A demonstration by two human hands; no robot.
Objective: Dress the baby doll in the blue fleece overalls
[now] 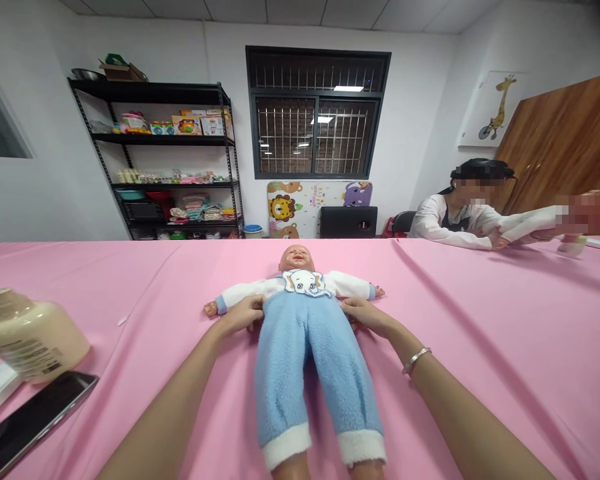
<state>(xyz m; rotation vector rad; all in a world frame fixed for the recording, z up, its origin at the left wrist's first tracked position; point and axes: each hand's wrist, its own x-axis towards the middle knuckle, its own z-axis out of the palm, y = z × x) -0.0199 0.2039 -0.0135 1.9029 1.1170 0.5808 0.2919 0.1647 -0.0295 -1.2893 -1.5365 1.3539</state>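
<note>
A baby doll point(305, 327) lies on its back on the pink table cover point(480, 320), head away from me. It wears a white top with an elephant bib and light blue fleece trousers with white cuffs. My left hand point(243, 313) rests against the doll's side at the waist, fingers curled on the trouser top. My right hand point(365, 315) holds the opposite side of the waist the same way; a silver bracelet sits on that wrist.
A cream pump bottle point(27, 337) and a dark phone point(30, 420) lie at the near left. Another person point(460, 213) sits at the far right of the table, handling something. A black shelf unit point(170, 160) stands by the back wall.
</note>
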